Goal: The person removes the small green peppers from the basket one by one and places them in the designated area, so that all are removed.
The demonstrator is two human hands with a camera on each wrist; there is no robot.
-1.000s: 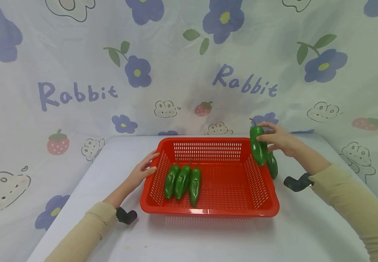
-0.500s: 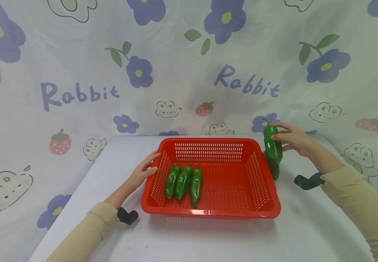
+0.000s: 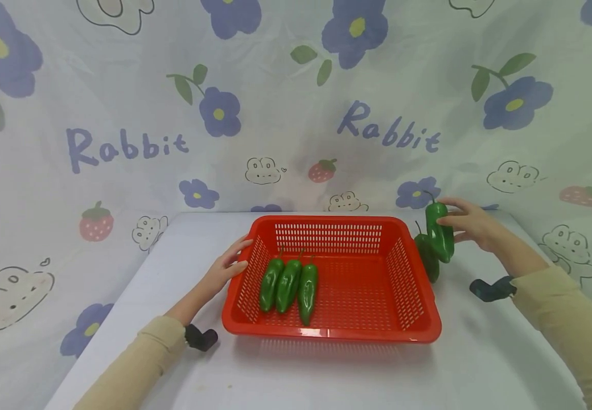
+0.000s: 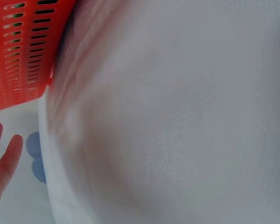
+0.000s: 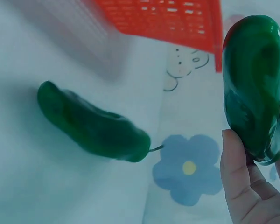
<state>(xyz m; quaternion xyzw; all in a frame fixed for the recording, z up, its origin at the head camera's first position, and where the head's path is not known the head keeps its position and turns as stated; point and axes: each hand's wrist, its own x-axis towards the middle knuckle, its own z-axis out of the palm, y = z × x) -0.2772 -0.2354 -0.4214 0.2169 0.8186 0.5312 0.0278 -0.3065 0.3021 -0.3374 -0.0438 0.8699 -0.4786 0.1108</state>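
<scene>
My right hand pinches a glossy green pepper near its stem end, to the right of the red plastic basket. The right wrist view shows this held pepper between thumb and fingers, raised off the table. A second pepper lies on the white cloth beside the basket, partly behind the held one in the head view. Inside the basket, three green peppers lie side by side at the left. My left hand rests with extended fingers on the basket's left rim.
The basket has slotted walls and stands on a white-covered table. A printed cloth with flowers, rabbits and strawberries hangs right behind the table. Black wrist mounts sit on both forearms.
My right hand has carried the pepper from over the basket's right rim outward to the right, past the pepper lying beside the basket. The left hand stays on the rim.
</scene>
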